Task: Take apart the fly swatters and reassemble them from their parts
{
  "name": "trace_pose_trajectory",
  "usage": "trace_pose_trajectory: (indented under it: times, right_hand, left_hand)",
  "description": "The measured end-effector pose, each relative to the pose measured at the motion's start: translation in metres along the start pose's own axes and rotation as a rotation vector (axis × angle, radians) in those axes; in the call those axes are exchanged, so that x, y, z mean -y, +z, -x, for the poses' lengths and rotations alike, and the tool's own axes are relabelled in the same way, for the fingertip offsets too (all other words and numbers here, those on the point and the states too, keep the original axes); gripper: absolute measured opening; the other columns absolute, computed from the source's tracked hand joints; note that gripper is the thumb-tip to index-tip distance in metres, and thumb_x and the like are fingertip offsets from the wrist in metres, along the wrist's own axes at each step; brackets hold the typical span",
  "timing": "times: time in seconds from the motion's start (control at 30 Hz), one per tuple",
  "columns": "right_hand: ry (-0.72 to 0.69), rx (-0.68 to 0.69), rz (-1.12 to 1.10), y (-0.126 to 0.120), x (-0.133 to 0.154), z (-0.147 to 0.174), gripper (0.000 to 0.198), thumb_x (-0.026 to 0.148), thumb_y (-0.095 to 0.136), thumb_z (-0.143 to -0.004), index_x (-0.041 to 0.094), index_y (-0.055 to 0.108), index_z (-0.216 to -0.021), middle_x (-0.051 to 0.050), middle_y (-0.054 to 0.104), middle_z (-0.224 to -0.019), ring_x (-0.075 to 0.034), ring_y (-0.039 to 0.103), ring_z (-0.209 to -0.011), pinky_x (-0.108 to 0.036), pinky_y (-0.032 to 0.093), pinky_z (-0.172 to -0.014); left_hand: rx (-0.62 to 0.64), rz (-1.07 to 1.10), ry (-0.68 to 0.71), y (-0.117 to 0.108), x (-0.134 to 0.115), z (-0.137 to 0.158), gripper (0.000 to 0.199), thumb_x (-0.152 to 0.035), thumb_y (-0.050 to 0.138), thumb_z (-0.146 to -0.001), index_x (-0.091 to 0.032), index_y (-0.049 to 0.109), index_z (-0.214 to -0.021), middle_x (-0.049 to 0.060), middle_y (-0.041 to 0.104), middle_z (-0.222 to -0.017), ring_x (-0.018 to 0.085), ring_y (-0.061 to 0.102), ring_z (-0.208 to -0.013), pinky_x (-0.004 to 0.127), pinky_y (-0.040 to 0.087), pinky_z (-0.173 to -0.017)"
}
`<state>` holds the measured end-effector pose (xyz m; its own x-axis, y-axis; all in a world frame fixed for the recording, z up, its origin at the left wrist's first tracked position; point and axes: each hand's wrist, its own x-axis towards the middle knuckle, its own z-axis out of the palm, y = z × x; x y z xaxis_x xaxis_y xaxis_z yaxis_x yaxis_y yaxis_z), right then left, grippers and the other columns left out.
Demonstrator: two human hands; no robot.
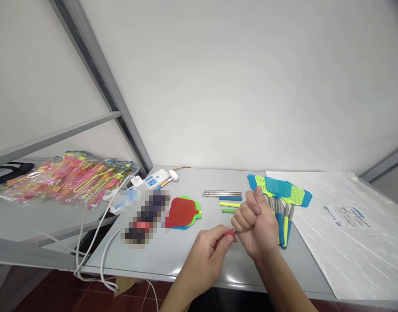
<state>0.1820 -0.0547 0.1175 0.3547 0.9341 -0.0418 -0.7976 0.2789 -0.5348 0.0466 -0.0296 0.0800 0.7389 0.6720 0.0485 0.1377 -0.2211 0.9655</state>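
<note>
Red handle [230,232], silver rod [235,231] at its end, long axis pointing up-right, left hand [209,255] pinches handle, right hand [257,223] fists round rod.

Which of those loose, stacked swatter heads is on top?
The red swatter head lies uppermost; the green head and the blue head show only at their edges beneath it.
</note>
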Motion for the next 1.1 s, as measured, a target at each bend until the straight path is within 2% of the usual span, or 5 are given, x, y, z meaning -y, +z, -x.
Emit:
trace_pose_trajectory:
  times: [0.4,0.57,0.73,0.87,1.1]
  right_hand:
    - [0.103,0.011,0.07,-0.006,-0.044,-0.001,0.047,0.052,0.047,-0.092,0.021,0.036,-0.058,0.011,0.014,-0.044,-0.007,0.006,-0.04,-0.02,0.017,-0.036]
    - [0.181,0.162,0.319,0.001,-0.076,0.005,0.04,0.054,0.05,-0.091,0.019,0.054,-0.07,0.005,0.039,-0.055,-0.009,0.036,-0.05,-0.021,0.036,-0.049]
    - [0.338,0.396,0.675,0.001,-0.094,0.01,0.053,0.062,0.034,-0.093,0.018,0.055,-0.07,-0.004,0.054,-0.077,-0.012,0.044,-0.056,-0.022,0.03,-0.04]
    - [0.043,0.509,1.193,-0.005,-0.112,-0.002,0.048,0.052,0.027,-0.098,0.021,0.063,-0.089,-0.007,0.059,-0.095,-0.02,0.058,-0.089,-0.033,0.049,-0.074]
    - [-0.615,0.544,2.273,-0.04,-0.163,-0.039,0.055,0.044,0.057,-0.088,0.013,0.052,-0.133,-0.02,0.046,-0.142,-0.038,0.036,-0.133,-0.059,0.027,-0.106]
  left_hand:
    - [-0.019,-0.053,-0.072,-0.016,0.009,0.016,0.03,-0.038,0.037,-0.099,-0.019,0.046,-0.077,-0.005,0.042,-0.065,0.011,0.035,-0.061,0.025,0.027,-0.057]
    - [0.005,0.192,-0.19,-0.035,0.028,0.039,0.035,-0.047,0.041,-0.096,-0.018,0.047,-0.078,-0.006,0.037,-0.063,0.008,0.032,-0.055,0.022,0.027,-0.052]
    - [0.021,0.562,-0.301,-0.039,0.057,0.073,0.032,-0.051,0.043,-0.095,-0.02,0.048,-0.093,-0.01,0.032,-0.057,0.005,0.023,-0.04,0.017,0.025,-0.04]
    - [-0.069,0.856,-0.343,-0.041,0.077,0.098,0.033,-0.055,0.047,-0.091,-0.022,0.044,-0.086,-0.01,0.041,-0.058,0.003,0.028,-0.032,0.017,0.029,-0.033]
    - [-0.373,1.01,-0.34,-0.071,0.087,0.121,0.037,-0.059,0.051,-0.088,-0.024,0.046,-0.096,-0.012,0.031,-0.055,0.002,0.013,-0.035,0.012,0.013,-0.03]
